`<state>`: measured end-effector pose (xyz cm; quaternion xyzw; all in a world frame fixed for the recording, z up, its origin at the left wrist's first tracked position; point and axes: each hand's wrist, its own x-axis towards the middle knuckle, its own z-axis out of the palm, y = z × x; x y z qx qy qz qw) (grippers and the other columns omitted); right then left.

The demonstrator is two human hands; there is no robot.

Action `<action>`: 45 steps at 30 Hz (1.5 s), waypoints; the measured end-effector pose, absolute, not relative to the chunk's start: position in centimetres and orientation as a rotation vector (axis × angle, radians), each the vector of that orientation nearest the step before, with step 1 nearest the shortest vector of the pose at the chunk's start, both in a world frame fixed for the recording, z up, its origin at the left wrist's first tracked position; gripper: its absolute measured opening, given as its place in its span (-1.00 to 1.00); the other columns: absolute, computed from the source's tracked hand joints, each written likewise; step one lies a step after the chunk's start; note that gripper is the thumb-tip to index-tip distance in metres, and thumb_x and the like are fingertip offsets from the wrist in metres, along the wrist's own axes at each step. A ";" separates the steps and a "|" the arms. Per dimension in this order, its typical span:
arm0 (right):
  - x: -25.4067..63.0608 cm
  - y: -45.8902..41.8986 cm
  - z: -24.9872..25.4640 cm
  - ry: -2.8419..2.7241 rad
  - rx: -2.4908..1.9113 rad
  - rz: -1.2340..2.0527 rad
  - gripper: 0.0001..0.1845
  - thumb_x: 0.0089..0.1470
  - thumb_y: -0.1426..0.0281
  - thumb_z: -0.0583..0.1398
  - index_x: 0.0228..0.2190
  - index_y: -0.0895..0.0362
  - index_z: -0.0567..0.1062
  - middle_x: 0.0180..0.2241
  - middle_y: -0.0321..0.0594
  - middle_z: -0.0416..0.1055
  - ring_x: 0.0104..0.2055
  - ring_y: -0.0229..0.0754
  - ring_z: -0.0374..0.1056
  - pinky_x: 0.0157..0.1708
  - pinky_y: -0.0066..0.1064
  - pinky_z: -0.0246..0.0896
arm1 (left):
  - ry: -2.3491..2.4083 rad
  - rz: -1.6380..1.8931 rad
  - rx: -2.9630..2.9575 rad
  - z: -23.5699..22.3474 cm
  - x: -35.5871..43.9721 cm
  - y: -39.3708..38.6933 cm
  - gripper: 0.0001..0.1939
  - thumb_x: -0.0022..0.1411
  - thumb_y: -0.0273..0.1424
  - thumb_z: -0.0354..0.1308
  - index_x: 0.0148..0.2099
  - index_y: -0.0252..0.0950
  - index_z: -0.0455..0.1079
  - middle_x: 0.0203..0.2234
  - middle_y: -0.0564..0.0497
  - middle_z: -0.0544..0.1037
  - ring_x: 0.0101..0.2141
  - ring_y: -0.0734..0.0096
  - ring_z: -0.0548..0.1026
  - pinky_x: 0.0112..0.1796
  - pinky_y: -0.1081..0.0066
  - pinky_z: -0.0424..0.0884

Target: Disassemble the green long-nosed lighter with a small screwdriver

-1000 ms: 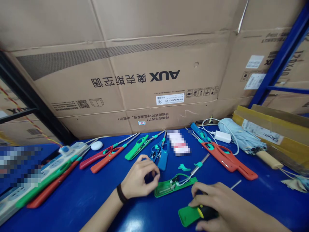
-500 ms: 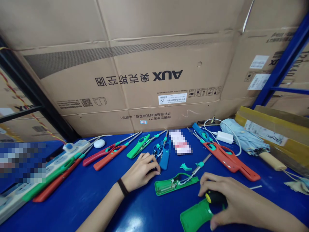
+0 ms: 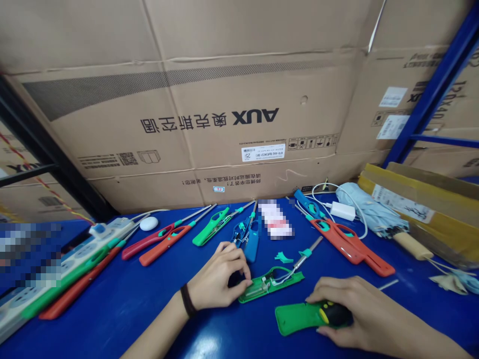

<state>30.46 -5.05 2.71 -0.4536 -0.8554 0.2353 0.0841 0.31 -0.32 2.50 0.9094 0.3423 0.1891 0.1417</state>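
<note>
My left hand [image 3: 222, 276] has its fingers curled, thumb and index fingertips close together at the left end of an opened green lighter [image 3: 273, 284]. Whether something tiny is pinched there I cannot make out. White wires and small inner parts show in that lighter's casing, and its metal tube points up right. My right hand [image 3: 346, 311] is closed round a black-and-yellow screwdriver handle [image 3: 331, 313]; the shaft is hidden. Beneath it lies a loose green casing half [image 3: 295, 318], with fingertips at its edges. A small turquoise trigger piece [image 3: 283, 258] lies above the opened lighter.
Behind stand an opened blue lighter [image 3: 251, 239] and a green one [image 3: 211, 227]. Red and orange lighters [image 3: 164, 244] lie left, beside a power strip [image 3: 71, 264]. Orange lighters [image 3: 352, 244], a white charger [image 3: 342, 211], a folded umbrella [image 3: 374, 207] and a cardboard box [image 3: 411, 199] are right.
My left hand has moved right and down to the opened green lighter's end. The loose casing half has turned more level, and my right hand with the screwdriver has shifted slightly down.
</note>
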 end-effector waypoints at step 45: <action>28.5 -2.1 4.8 -2.554 -1.216 0.614 -0.59 -0.15 0.02 0.33 -0.34 0.02 0.49 -0.27 -0.32 0.44 -0.27 -0.12 0.40 -0.27 -0.39 0.21 | 0.983 0.528 2.654 1.6 0.7 -0.5 -0.71 -0.01 -0.23 0.22 -0.21 -0.20 0.36 -0.45 0.09 0.44 -0.38 0.34 0.40 -0.05 0.20 0.12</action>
